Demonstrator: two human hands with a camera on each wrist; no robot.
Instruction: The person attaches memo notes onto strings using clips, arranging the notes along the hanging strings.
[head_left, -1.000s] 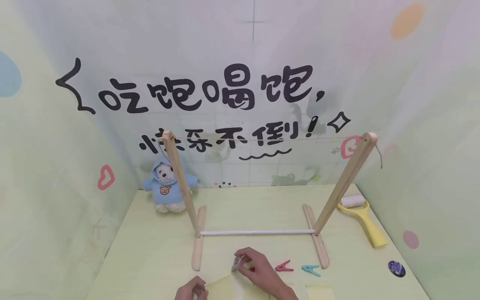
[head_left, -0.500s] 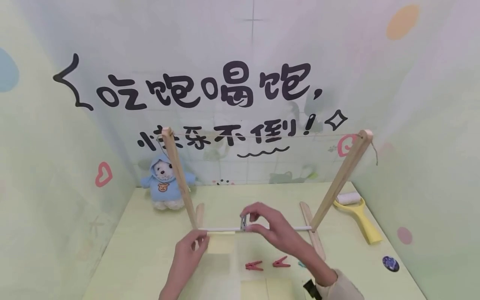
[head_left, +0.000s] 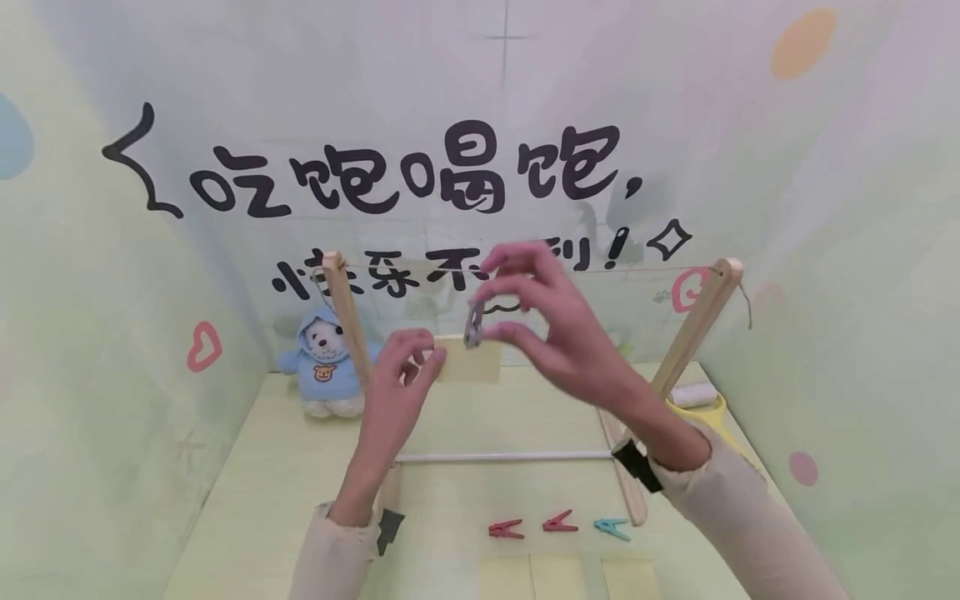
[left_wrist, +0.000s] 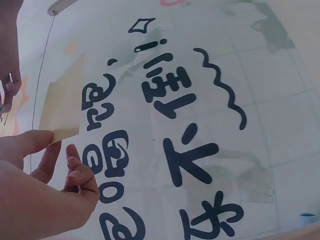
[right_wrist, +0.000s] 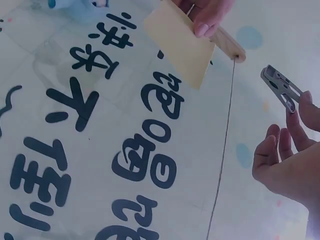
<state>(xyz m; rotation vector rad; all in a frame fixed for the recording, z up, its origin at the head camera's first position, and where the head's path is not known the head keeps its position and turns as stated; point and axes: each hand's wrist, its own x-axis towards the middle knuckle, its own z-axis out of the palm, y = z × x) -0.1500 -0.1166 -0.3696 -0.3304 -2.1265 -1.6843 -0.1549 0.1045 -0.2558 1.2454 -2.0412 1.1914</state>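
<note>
My left hand [head_left: 397, 383] pinches a corner of a small pale yellow sheet of paper [head_left: 476, 365], raised below the string [head_left: 645, 269] of a wooden stand. Between thumb and fingers of my right hand [head_left: 566, 325] is a grey clothespin [head_left: 473, 323], which overlaps the paper's upper edge in the head view. The right wrist view shows the clothespin [right_wrist: 280, 85] apart from both the paper [right_wrist: 181, 42] and the string [right_wrist: 225, 130]. In the left wrist view the paper [left_wrist: 62, 102] hangs close to the string; whether they touch I cannot tell.
Two red clothespins [head_left: 506, 529] [head_left: 561, 522] and a blue clothespin [head_left: 612, 527] lie on the table, with more yellow papers [head_left: 555, 577] in front. A white rod [head_left: 502, 457] joins the stand's posts [head_left: 697, 333]. Behind are a plush toy [head_left: 326, 367] and a yellow-handled roller [head_left: 693, 396].
Both hands have risen from the table, past the white rod, towards the string. The paper has come up with my left hand and the grey clothespin with my right.
</note>
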